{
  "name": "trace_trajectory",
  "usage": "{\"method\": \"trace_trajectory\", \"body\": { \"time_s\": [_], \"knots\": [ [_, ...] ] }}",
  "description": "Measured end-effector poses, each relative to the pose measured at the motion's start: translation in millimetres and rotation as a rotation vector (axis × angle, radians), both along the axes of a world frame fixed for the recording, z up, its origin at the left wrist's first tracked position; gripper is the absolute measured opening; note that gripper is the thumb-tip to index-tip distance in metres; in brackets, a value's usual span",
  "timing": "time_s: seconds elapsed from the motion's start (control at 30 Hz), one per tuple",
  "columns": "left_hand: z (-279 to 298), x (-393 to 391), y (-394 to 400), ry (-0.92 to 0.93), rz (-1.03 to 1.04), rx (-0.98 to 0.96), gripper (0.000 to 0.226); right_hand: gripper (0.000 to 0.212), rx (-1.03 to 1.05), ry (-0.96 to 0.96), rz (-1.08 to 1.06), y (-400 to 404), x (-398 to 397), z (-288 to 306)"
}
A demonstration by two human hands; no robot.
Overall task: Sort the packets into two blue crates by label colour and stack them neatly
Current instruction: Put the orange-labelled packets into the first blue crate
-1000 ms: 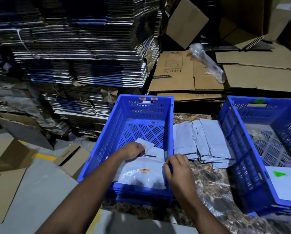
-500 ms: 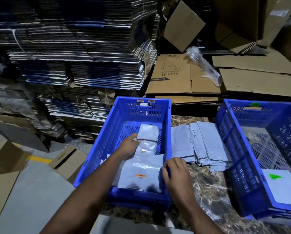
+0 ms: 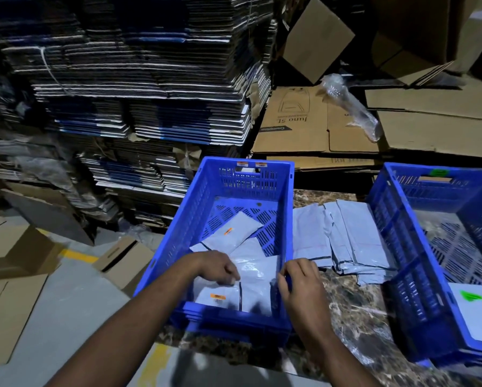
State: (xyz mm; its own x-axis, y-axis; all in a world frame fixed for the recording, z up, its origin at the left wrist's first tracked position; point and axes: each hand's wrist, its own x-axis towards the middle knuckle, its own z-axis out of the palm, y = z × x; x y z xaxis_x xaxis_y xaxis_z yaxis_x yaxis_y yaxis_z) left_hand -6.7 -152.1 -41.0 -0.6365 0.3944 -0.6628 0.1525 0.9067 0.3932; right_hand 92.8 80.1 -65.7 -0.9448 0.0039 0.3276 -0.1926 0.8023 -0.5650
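Far left, stacked flat cartons (image 3: 139, 88). Left crate (image 3: 178, 247) holds orange-labelled packets (image 3: 230, 233); left hand (image 3: 217, 268), fingers curled, presses the near packet (image 3: 234, 294). Right hand (image 3: 299, 280) grips that crate's right wall. Unsorted packets (image 3: 346, 238) lie between crates. Right crate (image 3: 396, 247): green-labelled packet (image 3: 477, 311).

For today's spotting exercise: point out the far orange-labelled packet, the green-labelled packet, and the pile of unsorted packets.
far orange-labelled packet (image 3: 231, 233), head view, its grey face beside the label.
green-labelled packet (image 3: 477, 311), head view, white face below the label.
pile of unsorted packets (image 3: 354, 236), head view, top packet's middle.
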Motion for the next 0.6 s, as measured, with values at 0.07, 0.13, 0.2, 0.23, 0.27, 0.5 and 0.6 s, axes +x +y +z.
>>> {"method": "trace_trajectory", "body": {
  "time_s": [0.07, 0.13, 0.2, 0.23, 0.27, 0.5, 0.6],
  "knots": [
    [-8.5, -7.6, -5.4, -0.044, 0.152, 0.108, 0.025, 0.014, 0.025, -0.002, -0.006, -0.5, 0.4, 1.3],
    [-13.8, -22.4, -7.9, 0.073, 0.368, 0.210, 0.021, 0.013, 0.047, -0.003, -0.017, -0.6, 0.3, 1.8],
    [-22.6, -42.9, -12.5, 0.282, 0.477, 0.175, 0.014, 0.015, 0.065, -0.010, -0.026, -0.9, 0.2, 1.7],
    [-29.8, -51.8, -14.9, 0.358, 0.529, 0.135, 0.020, 0.015, 0.073, -0.008, -0.030, -1.2, -0.1, 1.4],
    [-36.3, -59.0, -17.9, 0.389, 0.571, 0.093, 0.032, 0.016, 0.081, -0.003, -0.035, -1.3, -0.3, 1.2],
    [-120.3, -78.3, -34.7, 0.255, 0.493, -0.076, 0.133, 0.019, 0.194, 0.024, -0.081, -3.7, -0.3, 2.1],
    [-101.4, -69.9, -16.9, 0.391, 0.399, -0.162, 0.098, 0.019, 0.213, 0.028, -0.086, -4.6, 0.4, 2.9]
  ]
}}
